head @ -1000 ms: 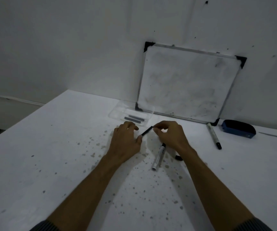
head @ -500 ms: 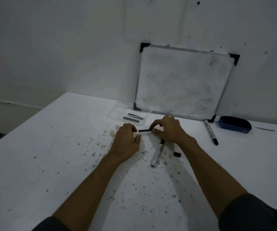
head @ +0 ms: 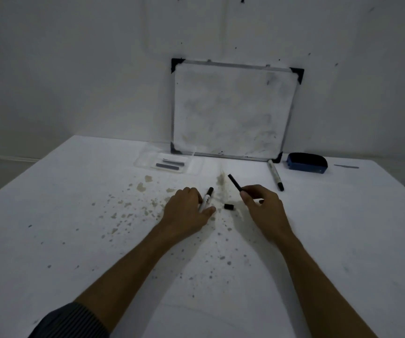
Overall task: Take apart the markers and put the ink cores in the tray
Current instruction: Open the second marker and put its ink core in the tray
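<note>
Right grip point(head: 261, 203) pinches ink core point(head: 235, 182).

Dim, bluish, grainy light; my arms cast soft shadows on the bench point(head: 50, 215), whose edges bow near the whiteboard point(head: 233, 111).

A black ink core point(head: 235, 182) tilts toward 11 o'clock. The white marker body point(head: 207, 198) lies at 9 o'clock of it. Clear tray point(head: 147, 159) at 10 o'clock holds two grey cores point(head: 168, 165).

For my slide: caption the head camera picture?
Right hand lifts an ink core; left hand holds the marker.
</note>
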A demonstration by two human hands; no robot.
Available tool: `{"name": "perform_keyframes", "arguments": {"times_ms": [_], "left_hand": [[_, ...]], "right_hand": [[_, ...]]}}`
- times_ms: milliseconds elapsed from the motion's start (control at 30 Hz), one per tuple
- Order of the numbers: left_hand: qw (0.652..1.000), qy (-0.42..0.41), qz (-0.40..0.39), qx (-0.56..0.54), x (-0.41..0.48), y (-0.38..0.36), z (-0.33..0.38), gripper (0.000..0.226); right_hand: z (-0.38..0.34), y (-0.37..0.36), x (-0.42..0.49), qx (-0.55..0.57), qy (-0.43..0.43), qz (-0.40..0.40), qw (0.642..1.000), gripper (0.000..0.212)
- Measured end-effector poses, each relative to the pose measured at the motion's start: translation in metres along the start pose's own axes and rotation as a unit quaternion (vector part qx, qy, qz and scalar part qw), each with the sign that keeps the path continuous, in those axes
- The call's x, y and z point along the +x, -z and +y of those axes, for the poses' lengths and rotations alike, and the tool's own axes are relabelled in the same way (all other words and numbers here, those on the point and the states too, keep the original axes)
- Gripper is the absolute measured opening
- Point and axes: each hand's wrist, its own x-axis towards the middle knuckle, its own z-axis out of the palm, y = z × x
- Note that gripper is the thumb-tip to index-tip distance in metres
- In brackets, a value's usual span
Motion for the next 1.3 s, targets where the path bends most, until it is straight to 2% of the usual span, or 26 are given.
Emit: {"name": "perform_keyframes", "arguments": {"times_ms": [133, 200, 300, 367, 433, 500, 600, 867, 933, 1100, 1167, 1233, 1300], "left_hand": [[1.0, 0.015, -0.004, 0.021, 0.004, -0.002, 0.002, 0.029], [0.999, 0.04, -0.032, 0.01, 0.01, 0.0, 0.0, 0.026], [0.983, 0.103, -0.077, -0.128, 0.027, 0.01, 0.003, 0.032], [0.935, 0.15, -0.075, -0.311, 0.039, 0.016, 0.008, 0.034], [0.846, 0.178, -0.087, -0.496, 0.041, 0.016, 0.018, 0.033], [0.763, 0.19, -0.08, -0.613, 0.039, 0.003, 0.027, 0.032], [0.685, 0.194, -0.042, -0.701, 0.032, -0.016, 0.034, 0.025], [0.559, 0.198, -0.015, -0.805, 0.034, -0.018, 0.027, 0.025], [0.545, 0.202, -0.009, -0.814, 0.036, -0.015, 0.03, 0.025], [0.541, 0.199, -0.011, -0.817, 0.037, -0.015, 0.032, 0.033], [0.544, 0.197, -0.014, -0.815, 0.039, -0.015, 0.031, 0.03], [0.562, 0.186, -0.017, -0.806, 0.039, -0.016, 0.031, 0.026], [0.6, 0.166, -0.019, -0.783, 0.038, -0.017, 0.033, 0.023]], "right_hand": [[0.004, 0.001, -0.003, 0.041, -0.02, 0.009, 0.999, 0.022], [0.006, 0.001, -0.005, 0.054, -0.018, 0.009, 0.998, 0.02], [0.004, 0.002, -0.005, 0.073, -0.017, 0.001, 0.997, 0.018], [0.004, 0.002, -0.005, 0.084, -0.012, -0.001, 0.996, 0.018], [0.005, 0.003, -0.004, 0.099, -0.006, -0.003, 0.995, 0.017], [0.006, 0.005, -0.003, 0.114, 0.002, -0.009, 0.993, 0.015], [0.008, 0.005, -0.003, 0.141, 0.003, -0.013, 0.99, 0.011], [0.015, 0.002, 0.003, 0.15, -0.027, -0.006, 0.988, 0.014], [0.016, 0.001, 0.004, 0.15, -0.032, -0.005, 0.988, 0.013], [0.016, -0.003, 0.006, 0.114, -0.034, 0.0, 0.993, 0.013], [0.016, -0.004, 0.006, 0.102, -0.034, 0.011, 0.994, 0.015], [0.016, -0.006, 0.005, 0.096, -0.028, 0.032, 0.994, 0.012], [0.014, -0.008, 0.005, 0.085, -0.011, 0.047, 0.995, 0.009]]}}
